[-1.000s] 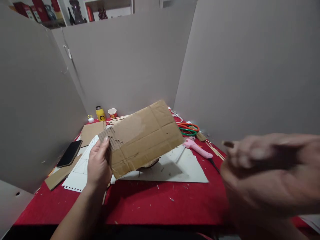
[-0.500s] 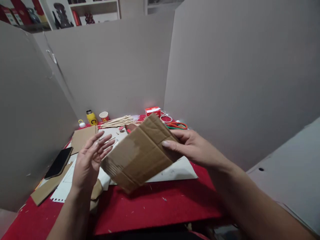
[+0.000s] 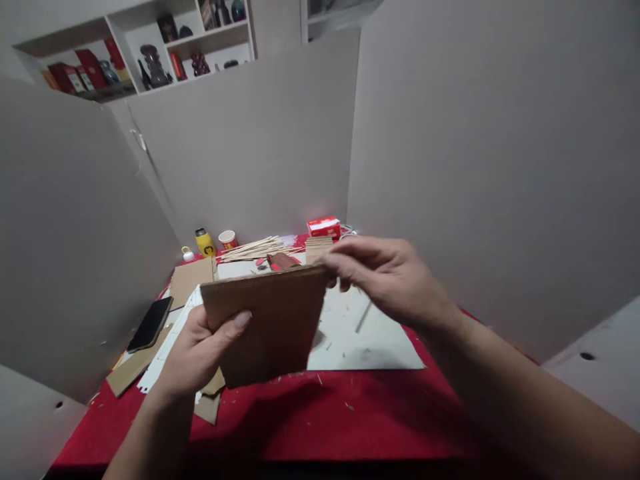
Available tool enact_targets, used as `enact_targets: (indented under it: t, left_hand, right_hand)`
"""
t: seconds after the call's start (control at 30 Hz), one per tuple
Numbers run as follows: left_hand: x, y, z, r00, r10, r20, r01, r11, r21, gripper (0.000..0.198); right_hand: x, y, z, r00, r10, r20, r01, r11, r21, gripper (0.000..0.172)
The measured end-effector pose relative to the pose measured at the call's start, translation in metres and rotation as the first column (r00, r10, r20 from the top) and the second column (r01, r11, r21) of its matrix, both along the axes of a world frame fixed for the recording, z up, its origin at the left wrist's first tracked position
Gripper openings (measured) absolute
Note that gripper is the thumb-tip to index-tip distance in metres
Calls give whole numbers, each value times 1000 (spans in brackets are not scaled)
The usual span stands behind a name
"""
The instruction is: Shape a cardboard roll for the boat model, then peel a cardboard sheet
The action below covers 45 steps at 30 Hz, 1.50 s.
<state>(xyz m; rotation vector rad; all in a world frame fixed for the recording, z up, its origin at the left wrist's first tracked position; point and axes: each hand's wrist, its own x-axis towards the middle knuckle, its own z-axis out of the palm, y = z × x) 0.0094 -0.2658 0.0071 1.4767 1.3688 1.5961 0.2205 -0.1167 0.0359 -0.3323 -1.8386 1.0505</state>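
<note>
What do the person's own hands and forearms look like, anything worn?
The left hand and right hand are gloveless. Both forearms are bare where visible, with no sleeve, watch or bracelet showing. Some fingers are hidden, so rings are uncertain.

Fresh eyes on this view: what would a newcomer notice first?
First, the brown cardboard piece held up just left of mid-view, with the left hand gripping its left side and the right hand at its upper right corner. Next comes the bright red table surface across the foreground. Then the small yellow bottle at the back left, beside a paper cup.
</note>
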Motion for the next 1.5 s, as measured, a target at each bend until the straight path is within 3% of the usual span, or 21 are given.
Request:
enact_targets:
  t: [0.1, 0.2, 0.27, 0.4, 0.57, 0.73, 0.87, 1.0, 1.17, 1.3, 1.4, 1.5]
  left_hand:
    - [-7, -7, -1, 984, 152, -97, -132, 974, 185, 21]
    - [-9, -12, -4, 921, 290, -261, -177, 907, 383, 37]
    - [-5, -13, -4, 859, 352, -370, -152, 868, 474, 45]
    - [4, -10, -2, 784, 383, -488, -65, 833, 550, 44]
    - [1, -8, -2, 731, 282, -621, 115, 847, 520, 45]
    - [-5, -8, 1, 635, 237, -735, 239, 844, 479, 52]
    - [-3, -6, -3, 617, 245, -748, 249, 841, 481, 55]
    - [7, -3, -11, 706, 255, -661, 133, 869, 477, 52]
    - [27, -4, -11, 788, 271, -553, -51, 924, 380, 45]
    - [34, -6, -22, 811, 356, -464, -174, 905, 389, 33]
    - [32, -8, -33, 801, 449, -395, -314, 878, 361, 34]
    - [34, -9, -35, 807, 454, -379, -357, 885, 300, 36]
  right_hand:
    - [5, 4, -9, 971, -91, -223, 42, 976, -213, 23]
    - [6, -5, -16, 973, 105, -207, -166, 939, -302, 32]
    - [3, -16, -17, 946, 277, -170, -322, 874, -363, 39]
    - [-5, -30, -15, 870, 443, -216, -491, 747, -449, 44]
    - [-9, -29, -10, 839, 454, -300, -544, 685, -486, 41]
    - [-11, -26, -8, 848, 443, -289, -529, 689, -495, 32]
    - [-14, -25, -6, 884, 384, -268, -468, 746, -474, 26]
    - [-22, -26, -9, 887, 295, -354, -441, 769, -463, 23]
    - [-32, -33, -18, 822, 272, -500, -501, 763, -408, 26]
    - [-36, -38, -19, 788, 278, -549, -520, 777, -353, 27]
    - [-37, -40, -15, 781, 278, -559, -519, 787, -334, 27]
    - [-38, -40, -12, 798, 251, -548, -477, 818, -320, 27]
